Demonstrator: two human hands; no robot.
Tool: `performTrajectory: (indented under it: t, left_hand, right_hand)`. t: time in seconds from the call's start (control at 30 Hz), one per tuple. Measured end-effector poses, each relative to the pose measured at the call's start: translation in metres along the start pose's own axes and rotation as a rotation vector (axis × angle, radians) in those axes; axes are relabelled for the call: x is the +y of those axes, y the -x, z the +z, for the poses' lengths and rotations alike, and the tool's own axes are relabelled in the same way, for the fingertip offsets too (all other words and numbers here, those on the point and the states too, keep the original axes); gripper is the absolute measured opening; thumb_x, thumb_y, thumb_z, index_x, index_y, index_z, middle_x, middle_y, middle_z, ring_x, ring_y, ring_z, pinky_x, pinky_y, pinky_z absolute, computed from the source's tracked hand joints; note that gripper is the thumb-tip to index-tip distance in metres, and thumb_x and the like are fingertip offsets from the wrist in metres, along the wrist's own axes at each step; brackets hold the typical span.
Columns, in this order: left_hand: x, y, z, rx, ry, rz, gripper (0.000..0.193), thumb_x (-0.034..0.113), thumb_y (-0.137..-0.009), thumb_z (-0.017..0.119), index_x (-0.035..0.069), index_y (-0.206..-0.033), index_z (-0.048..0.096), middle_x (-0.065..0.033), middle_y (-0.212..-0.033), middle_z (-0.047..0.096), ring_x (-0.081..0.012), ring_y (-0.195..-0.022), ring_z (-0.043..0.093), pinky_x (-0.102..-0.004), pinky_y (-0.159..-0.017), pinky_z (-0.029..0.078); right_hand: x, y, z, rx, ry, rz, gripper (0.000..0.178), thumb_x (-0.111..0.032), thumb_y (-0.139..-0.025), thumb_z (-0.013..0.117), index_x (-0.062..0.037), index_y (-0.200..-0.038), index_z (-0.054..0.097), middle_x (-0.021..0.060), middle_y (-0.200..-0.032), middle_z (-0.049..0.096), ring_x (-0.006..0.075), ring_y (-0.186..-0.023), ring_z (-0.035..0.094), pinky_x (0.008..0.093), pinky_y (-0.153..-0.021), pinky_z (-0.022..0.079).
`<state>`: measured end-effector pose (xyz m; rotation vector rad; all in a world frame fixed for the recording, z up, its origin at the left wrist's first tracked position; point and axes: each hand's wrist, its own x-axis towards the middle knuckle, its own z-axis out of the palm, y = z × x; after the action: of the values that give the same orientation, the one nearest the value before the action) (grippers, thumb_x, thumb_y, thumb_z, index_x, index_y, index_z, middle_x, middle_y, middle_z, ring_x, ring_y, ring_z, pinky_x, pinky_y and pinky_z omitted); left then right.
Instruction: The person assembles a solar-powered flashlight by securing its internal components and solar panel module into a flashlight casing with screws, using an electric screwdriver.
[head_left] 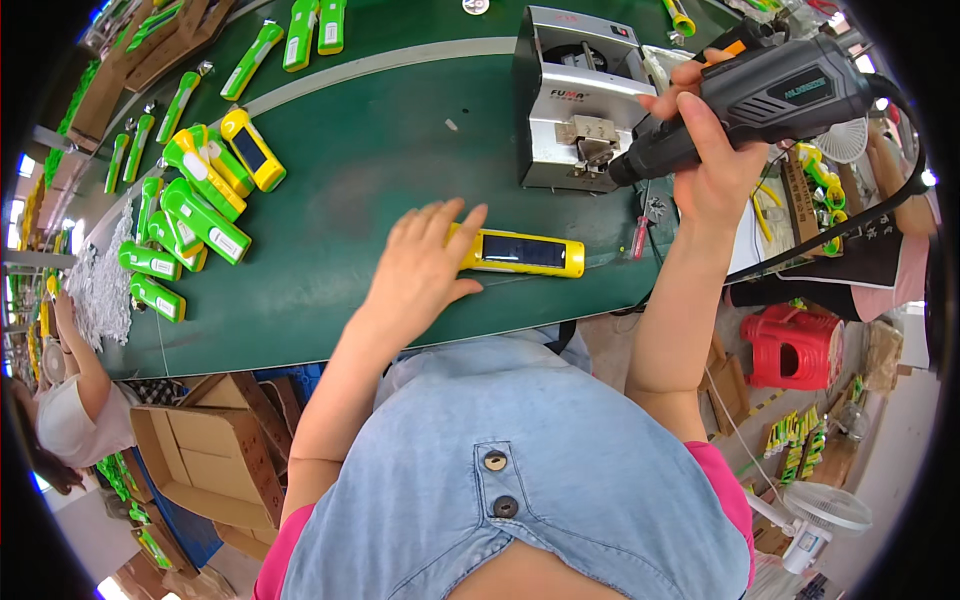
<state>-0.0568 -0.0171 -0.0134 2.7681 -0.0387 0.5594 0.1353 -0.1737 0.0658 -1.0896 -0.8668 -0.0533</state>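
My left hand (420, 262) grips one end of a yellow flashlight (570, 258) with a dark solar panel, which lies flat on the green bench. Its fingers and thumb straddle the body, and the palm hides the far-left end. In my raised right hand (722, 165) is a black corded electric screwdriver (790, 95), fingers wrapped round it. The driver's nose points down-left, at the front of a grey screw feeder (570, 110). Whether the tip touches the feeder's metal outlet (592, 138), I cannot tell.
Several green-and-yellow flashlights (205, 215) lie on the left of the bench (370, 150), near white scraps (100, 270). A small screwdriver (640, 235) rests right of the feeder. The driver's black cable (850, 235) loops rightward. Another person (85, 400) works at left; a red stool (790, 345) stands right.
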Motion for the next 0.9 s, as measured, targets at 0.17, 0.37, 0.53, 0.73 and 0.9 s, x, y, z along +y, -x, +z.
performTrajectory:
  t: [0.17,0.37,0.53,0.73,0.9]
  left_hand:
    - [0.020,-0.010,0.061,-0.104,0.085,-0.028,0.052,0.018,-0.063,0.070,0.002,-0.109,0.052,-0.0107,-0.105,0.052,-0.0258,-0.098,0.048,-0.0360,-0.082,0.041]
    - [0.029,-0.026,0.075,-0.039,0.112,-0.007,0.053,0.019,-0.063,0.070,0.003,-0.110,0.052,-0.0089,-0.103,0.052,-0.0254,-0.094,0.048,-0.0351,-0.078,0.040]
    - [0.031,-0.025,0.076,-0.038,0.116,-0.018,0.055,0.019,-0.062,0.071,0.003,-0.111,0.051,-0.0091,-0.103,0.051,-0.0257,-0.095,0.047,-0.0356,-0.079,0.040]
    - [0.033,-0.023,0.075,-0.027,0.126,-0.010,0.058,0.017,-0.060,0.072,0.003,-0.112,0.050,-0.0093,-0.104,0.051,-0.0264,-0.095,0.048,-0.0358,-0.081,0.040]
    - [0.017,-0.026,0.074,0.052,0.225,-0.068,0.063,0.015,-0.059,0.073,0.003,-0.115,0.046,-0.0109,-0.107,0.050,-0.0291,-0.097,0.048,-0.0372,-0.084,0.040]
  right_hand:
    - [0.011,0.000,-0.003,0.089,-0.021,-0.036,0.032,0.006,-0.071,0.062,0.0053,-0.102,0.053,0.0090,-0.072,0.059,0.0143,-0.054,0.055,0.0261,-0.054,0.048]
    - [0.020,-0.002,0.002,0.164,-0.084,-0.188,0.028,0.006,-0.073,0.059,0.0081,-0.100,0.052,0.0089,-0.068,0.057,0.0134,-0.052,0.055,0.0232,-0.051,0.045]
    - [0.029,-0.002,0.000,0.153,-0.088,-0.136,0.027,0.006,-0.073,0.059,0.0079,-0.099,0.052,0.0083,-0.069,0.057,0.0129,-0.053,0.055,0.0233,-0.051,0.046]
    - [0.027,-0.002,-0.001,0.075,0.070,-0.088,0.033,0.001,-0.076,0.054,0.0101,-0.106,0.045,0.0113,-0.066,0.053,0.0166,-0.055,0.052,0.0291,-0.055,0.044]
    - [0.027,-0.014,0.000,0.027,0.018,0.064,0.028,0.001,-0.076,0.055,0.0076,-0.102,0.048,0.0100,-0.064,0.052,0.0165,-0.053,0.050,0.0271,-0.053,0.040]
